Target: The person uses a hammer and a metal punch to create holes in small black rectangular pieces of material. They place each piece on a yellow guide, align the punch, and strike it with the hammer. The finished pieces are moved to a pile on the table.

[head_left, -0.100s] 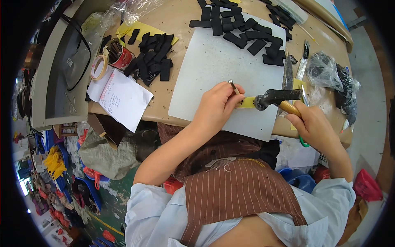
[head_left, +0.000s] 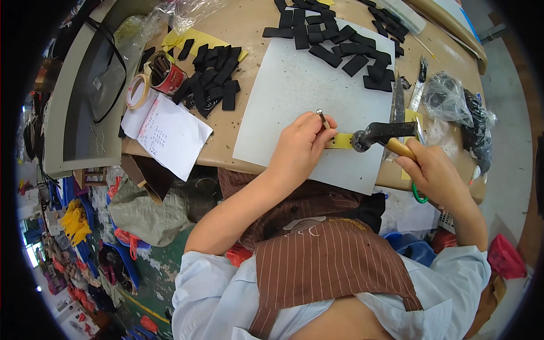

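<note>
My left hand (head_left: 306, 139) is closed round a thin metal punch (head_left: 322, 117), its rounded top end showing above the fingers. Under those fingers lies a yellow strip (head_left: 340, 141) with small dark holes, resting on a white board (head_left: 266, 107). My right hand (head_left: 430, 170) grips the wooden handle of a hammer (head_left: 385, 135). The black hammer head is just right of the punch, over the strip's right part, and apart from the punch. What lies beneath my left fingertips is hidden.
Black fabric pieces (head_left: 354, 51) cover the board's far end, with another pile (head_left: 215, 73) at left. Beside that pile stand a red tin (head_left: 170, 82), a tape roll (head_left: 137, 92) and an open notebook (head_left: 175, 136). At right lie a cutter knife (head_left: 420, 82) and a clear plastic bag (head_left: 447, 96).
Both hands, the punch and the hammer keep almost the same places. The whole view has shifted very slightly.
</note>
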Tool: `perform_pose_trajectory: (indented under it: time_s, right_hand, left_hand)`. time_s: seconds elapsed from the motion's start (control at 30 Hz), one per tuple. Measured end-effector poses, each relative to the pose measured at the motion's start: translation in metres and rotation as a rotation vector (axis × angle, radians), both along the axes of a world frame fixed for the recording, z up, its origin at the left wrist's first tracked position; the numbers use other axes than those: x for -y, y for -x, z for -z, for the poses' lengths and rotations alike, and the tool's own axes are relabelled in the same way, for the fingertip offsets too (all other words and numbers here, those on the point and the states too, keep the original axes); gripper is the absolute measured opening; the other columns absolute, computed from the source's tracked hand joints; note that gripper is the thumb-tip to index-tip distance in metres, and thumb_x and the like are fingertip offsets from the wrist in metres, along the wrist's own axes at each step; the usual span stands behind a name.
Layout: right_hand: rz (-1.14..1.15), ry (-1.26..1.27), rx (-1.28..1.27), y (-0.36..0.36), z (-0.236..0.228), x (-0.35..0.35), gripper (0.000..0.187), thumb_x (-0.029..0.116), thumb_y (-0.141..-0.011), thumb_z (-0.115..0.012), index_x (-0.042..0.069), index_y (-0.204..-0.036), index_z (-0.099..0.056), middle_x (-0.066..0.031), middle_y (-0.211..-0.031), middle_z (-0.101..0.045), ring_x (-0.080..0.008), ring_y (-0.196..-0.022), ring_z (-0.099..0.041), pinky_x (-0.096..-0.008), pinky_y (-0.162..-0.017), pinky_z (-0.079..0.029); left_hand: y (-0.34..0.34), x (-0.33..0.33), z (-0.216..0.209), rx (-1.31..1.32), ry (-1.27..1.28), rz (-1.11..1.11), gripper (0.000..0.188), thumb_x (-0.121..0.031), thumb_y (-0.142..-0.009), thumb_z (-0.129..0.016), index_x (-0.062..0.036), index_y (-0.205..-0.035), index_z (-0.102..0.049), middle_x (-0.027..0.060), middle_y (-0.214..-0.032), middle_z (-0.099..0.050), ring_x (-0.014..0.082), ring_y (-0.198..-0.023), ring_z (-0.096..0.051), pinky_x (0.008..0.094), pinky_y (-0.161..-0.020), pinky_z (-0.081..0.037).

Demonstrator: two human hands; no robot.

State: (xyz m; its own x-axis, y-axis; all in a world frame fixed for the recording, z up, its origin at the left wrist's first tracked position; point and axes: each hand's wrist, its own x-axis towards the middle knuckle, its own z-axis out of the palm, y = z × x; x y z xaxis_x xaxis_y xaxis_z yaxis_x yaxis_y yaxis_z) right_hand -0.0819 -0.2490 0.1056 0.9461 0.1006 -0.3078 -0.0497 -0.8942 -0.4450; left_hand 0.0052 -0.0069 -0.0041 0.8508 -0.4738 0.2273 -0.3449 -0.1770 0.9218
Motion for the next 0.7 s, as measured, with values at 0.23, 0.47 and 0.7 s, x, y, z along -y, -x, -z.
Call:
perform_pose_trajectory:
  time_s: [0.23, 0.47, 0.7]
  right_hand:
    - [0.067, -0.143, 0.3, -0.014, -0.012, 0.038, 0.03, 0.032, -0.099, -0.054, 0.005, -0.088, -0.051, -0.0021, -0.058, -0.047, -0.0095, -0.046, -0.044, -0.0298, -0.045, -0.035]
    - [-0.327, -0.151, 0.44, -0.025, -0.04, 0.004, 0.043, 0.047, -0.101, -0.047, 0.004, -0.1, -0.055, 0.0047, -0.063, -0.046, -0.0015, -0.047, -0.037, -0.0203, -0.042, -0.027]
    - [0.318, -0.54, 0.593, -0.01, -0.074, 0.039, 0.04, 0.041, -0.104, -0.043, 0.005, -0.103, -0.06, 0.007, -0.056, -0.042, 0.0, -0.047, -0.035, -0.0178, -0.043, -0.024]
  left_hand:
    - [0.009, 0.005, -0.002, 0.302, -0.106, -0.098, 0.01, -0.001, -0.088, -0.066, 0.0029, -0.087, -0.057, 0.0095, -0.084, -0.063, 0.0232, -0.065, -0.062, 0.0304, -0.06, -0.052]
    - [0.011, 0.003, 0.002, 0.354, -0.179, -0.032, 0.015, -0.012, -0.09, -0.065, -0.003, -0.096, -0.055, 0.0125, -0.088, -0.059, 0.0341, -0.069, -0.063, 0.0402, -0.058, -0.052]
    - [0.008, 0.008, 0.002, 0.228, -0.137, -0.087, 0.015, -0.008, -0.088, -0.068, 0.001, -0.089, -0.055, 0.0113, -0.087, -0.064, 0.025, -0.069, -0.064, 0.0327, -0.06, -0.052]
